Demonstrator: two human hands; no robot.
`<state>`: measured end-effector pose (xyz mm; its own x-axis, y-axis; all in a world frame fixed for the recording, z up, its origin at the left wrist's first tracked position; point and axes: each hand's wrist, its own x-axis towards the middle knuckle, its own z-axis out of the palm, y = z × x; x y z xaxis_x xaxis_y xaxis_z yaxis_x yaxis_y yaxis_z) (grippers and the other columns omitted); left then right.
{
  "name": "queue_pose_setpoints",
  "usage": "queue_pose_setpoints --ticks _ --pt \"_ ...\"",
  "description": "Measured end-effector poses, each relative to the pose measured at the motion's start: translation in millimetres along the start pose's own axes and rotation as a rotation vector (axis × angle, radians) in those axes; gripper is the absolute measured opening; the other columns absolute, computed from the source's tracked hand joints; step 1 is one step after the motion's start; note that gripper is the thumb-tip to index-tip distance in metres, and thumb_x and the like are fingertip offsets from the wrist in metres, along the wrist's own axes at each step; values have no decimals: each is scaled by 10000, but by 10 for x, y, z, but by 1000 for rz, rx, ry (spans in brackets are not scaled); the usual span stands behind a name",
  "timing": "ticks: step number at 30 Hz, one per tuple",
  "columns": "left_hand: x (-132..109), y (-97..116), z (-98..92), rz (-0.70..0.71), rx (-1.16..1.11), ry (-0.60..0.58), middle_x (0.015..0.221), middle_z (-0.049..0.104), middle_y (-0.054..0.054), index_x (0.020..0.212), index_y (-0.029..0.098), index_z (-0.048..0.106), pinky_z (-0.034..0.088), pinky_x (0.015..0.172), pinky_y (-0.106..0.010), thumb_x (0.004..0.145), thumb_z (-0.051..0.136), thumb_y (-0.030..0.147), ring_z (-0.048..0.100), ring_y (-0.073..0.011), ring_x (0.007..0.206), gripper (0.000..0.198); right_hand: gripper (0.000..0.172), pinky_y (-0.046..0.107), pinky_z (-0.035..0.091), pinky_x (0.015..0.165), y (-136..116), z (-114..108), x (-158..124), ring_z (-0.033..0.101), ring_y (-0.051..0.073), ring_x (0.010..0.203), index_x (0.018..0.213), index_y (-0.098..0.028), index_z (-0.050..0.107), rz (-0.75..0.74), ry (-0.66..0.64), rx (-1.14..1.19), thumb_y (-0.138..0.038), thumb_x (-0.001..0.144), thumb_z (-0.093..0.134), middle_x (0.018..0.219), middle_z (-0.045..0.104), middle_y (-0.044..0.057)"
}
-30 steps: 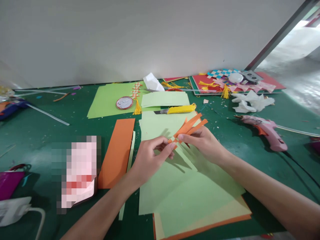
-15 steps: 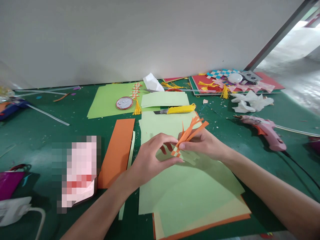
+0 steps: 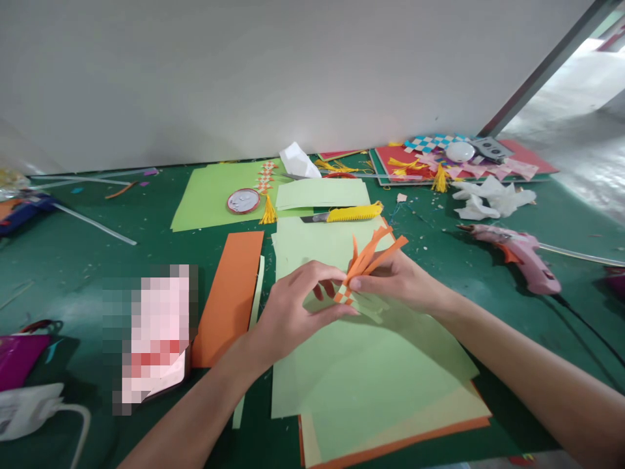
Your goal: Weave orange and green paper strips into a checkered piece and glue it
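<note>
Between my hands is a small piece of woven paper strips [image 3: 362, 266], orange and pale green, checkered at its lower end. Its loose orange ends fan out toward the upper right. My right hand [image 3: 390, 275] pinches it from the right, thumb on the front. My left hand [image 3: 308, 296] is curled at its left side, index fingertip touching the weave and thumb below the checkered end. Beneath both hands lies a stack of pale green paper sheets [image 3: 342, 384] with orange sheets under it. A yellow utility knife [image 3: 354, 213], blade out, rests beyond them.
An orange paper strip [image 3: 229, 293] and a blurred-out phone [image 3: 159, 339] lie left. At right are a pink glue gun [image 3: 522, 254] with its cord and crumpled tissue [image 3: 493, 197]. A round tin lid [image 3: 243, 201] and a woven bookmark with yellow tassel [image 3: 267, 195] sit at the back.
Almost nothing differs. The loose orange strip ends have shifted slightly, while both hands keep nearly the same place around the woven paper.
</note>
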<state>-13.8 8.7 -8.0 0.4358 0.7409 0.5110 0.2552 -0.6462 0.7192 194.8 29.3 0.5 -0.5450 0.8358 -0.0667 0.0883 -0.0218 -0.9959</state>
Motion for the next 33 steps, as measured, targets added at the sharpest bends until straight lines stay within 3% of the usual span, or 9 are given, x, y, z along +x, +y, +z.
queue_pose_setpoints --ticks 5,9,13,15,22,28,31,33 --pt "-1 0 2 2 18 26 886 650 15 1019 226 573 509 655 -201 755 768 267 601 -82 698 330 211 238 487 608 -3 12 8 607 124 680 846 -164 731 -1 10 -13 -366 809 684 783 695 28" --pt "7 48 -17 -100 23 24 861 652 11 1017 210 566 512 657 -211 716 795 331 610 -99 699 397 192 246 497 640 -11 18 13 611 127 705 845 -164 725 -19 76 23 -348 799 696 803 702 30" --pt "20 88 -33 -237 49 -11 722 634 31 835 191 572 465 614 -196 883 612 296 592 -87 637 121 196 258 487 641 -3 33 26 597 130 698 827 -155 713 -28 104 11 -348 801 690 780 685 28" --pt "20 92 -33 -301 51 -32 648 613 41 757 185 565 436 582 -191 926 537 274 580 -82 598 193 212 262 475 636 -3 46 30 585 130 694 828 -153 713 -27 94 -6 -361 808 678 776 675 28" --pt "22 98 -27 -434 -14 -22 624 608 47 739 184 567 433 580 -183 933 520 333 584 -83 591 249 333 237 246 477 -15 65 13 346 78 538 745 -142 726 133 92 -140 -471 771 683 570 480 -24" --pt "62 103 -19 -520 -72 -183 637 633 37 707 186 558 422 574 -197 937 495 408 588 -97 608 325 397 251 171 457 -3 60 14 271 73 502 683 -147 685 210 132 -166 -529 780 641 521 390 -43" --pt "70 105 -13 -543 -104 -202 634 636 36 684 184 538 421 579 -197 927 512 414 582 -97 604 336 403 256 125 457 -17 67 31 211 61 481 593 -154 611 254 131 -168 -509 779 649 500 298 -70" --pt "71 100 -17 -562 -132 -194 628 627 37 690 185 531 417 566 -193 928 508 415 573 -94 593 332 398 253 135 460 -40 72 30 244 59 475 587 -157 578 260 115 -143 -497 781 651 501 331 -71"
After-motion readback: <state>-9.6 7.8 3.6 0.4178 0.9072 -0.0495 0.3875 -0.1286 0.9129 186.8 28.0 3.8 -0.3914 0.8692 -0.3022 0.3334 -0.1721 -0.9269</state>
